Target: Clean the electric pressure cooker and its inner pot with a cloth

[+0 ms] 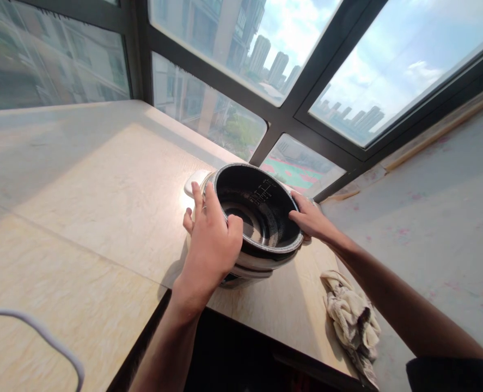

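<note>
A round dark inner pot with printed level marks sits tilted in a white cooker body near the counter's front edge. My left hand grips the pot's near-left rim, thumb hooked inside, fingers on the outside. My right hand holds the right rim with its fingers curled over the edge. A white lid part shows behind the pot at the left.
A crumpled beige cloth lies on the counter at the right. The pale wooden counter stretches left and back to large windows. A white cord curves at the lower left. A dark gap opens below the counter edge.
</note>
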Motion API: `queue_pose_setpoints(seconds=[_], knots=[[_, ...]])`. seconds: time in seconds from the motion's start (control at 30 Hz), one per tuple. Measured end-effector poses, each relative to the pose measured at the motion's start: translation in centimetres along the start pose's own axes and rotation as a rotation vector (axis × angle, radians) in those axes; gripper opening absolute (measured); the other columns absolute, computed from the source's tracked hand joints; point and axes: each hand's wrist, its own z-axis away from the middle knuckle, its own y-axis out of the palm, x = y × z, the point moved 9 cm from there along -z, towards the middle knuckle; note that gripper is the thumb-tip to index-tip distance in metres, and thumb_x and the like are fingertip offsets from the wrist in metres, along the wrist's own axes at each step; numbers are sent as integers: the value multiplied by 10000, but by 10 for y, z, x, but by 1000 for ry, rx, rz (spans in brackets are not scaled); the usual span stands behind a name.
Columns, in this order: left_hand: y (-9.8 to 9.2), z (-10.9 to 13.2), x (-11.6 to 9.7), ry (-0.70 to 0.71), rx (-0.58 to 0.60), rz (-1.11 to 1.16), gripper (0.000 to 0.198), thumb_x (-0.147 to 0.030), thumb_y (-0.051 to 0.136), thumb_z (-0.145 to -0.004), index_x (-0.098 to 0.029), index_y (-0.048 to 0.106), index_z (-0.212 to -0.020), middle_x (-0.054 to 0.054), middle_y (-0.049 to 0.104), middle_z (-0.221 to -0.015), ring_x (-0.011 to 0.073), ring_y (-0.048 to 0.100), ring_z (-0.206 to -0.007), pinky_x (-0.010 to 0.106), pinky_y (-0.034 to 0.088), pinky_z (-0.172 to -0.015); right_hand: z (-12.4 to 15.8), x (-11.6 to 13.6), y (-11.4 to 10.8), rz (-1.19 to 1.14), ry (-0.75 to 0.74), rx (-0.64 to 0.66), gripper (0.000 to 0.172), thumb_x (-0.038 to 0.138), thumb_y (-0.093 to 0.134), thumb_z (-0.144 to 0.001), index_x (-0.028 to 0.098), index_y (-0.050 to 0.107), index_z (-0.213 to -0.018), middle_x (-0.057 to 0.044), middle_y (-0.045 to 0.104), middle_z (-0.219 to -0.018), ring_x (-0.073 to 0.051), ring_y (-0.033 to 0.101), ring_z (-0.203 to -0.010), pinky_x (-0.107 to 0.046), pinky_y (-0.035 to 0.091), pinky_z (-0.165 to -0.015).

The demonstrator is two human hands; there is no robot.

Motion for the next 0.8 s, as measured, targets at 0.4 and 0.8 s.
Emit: queue_pose_setpoints(seconds=[0.4,0.8], knots=[[-5,-3,-2,67,-103,2,771,-174,546,-769,-149,441,-1532,159,367,-1653,387,183,-1581,595,199,-1276,1,2,7,109,57,55,713,262,536,-688,208,546,-1399,-120,699,-1267,-375,616,-1193,-526,457,-1095],[-1,1,4,141,-176,-18,861,-165,502,-734,-114,382,-1585,124,359,-1664,334,217,-1580,506,157,-1310,3,4,11,139,66,62,629,303,534,-767,198,552,-1388,-128,728,-1181,-387,652,-1131,-523,477,-1049]])
